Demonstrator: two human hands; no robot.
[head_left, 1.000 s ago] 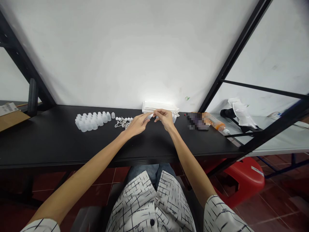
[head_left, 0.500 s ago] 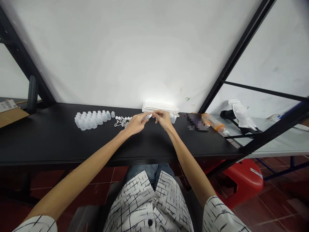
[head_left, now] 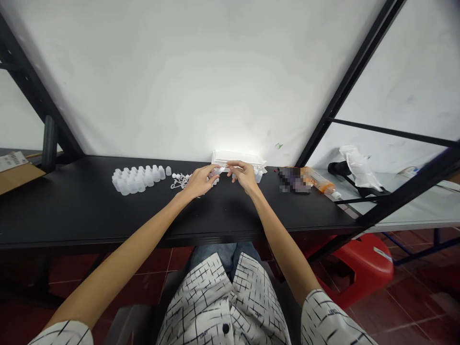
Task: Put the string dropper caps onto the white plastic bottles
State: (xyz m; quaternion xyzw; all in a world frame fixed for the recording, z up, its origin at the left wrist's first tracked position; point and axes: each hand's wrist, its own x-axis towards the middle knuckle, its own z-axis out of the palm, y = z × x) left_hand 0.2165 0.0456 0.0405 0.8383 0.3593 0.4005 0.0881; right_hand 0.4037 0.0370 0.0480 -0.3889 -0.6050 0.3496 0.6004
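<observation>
Two bare forearms reach over a black bench [head_left: 72,206] set against a white wall [head_left: 179,72], with a black metal frame [head_left: 347,96] crossing the view at right. Below lies a dark red tile floor [head_left: 413,302], and a red plastic stool [head_left: 359,268] stands near the bench's right end. The person sits at the bench's front edge in a white checked shirt [head_left: 219,302] and blue jeans [head_left: 212,254].

Items noted left to right. A cardboard box [head_left: 17,175] with a barcode label sits at far left. On the bench, translucent plastic bottles [head_left: 132,181] stand upright in a tight cluster, and a small tangle of white caps [head_left: 181,181] lies just beside them. A stack of white trays [head_left: 237,157] stands near the wall. Further right are a pixelated object [head_left: 294,179] and an orange-and-clear tube [head_left: 319,183]. A clear plastic bag [head_left: 359,167] lies beyond the bench end.

The left hand [head_left: 199,182] has its grip closed on a slim translucent piece [head_left: 219,169], held above the bench, just in front of the trays. Its exact kind is too small to tell. The right hand [head_left: 244,175] sits just beside it, fingers drawn together at the piece's far end; whether that grip pinches it cannot be told. A small bottle [head_left: 258,176] stands just beside the right hand.
</observation>
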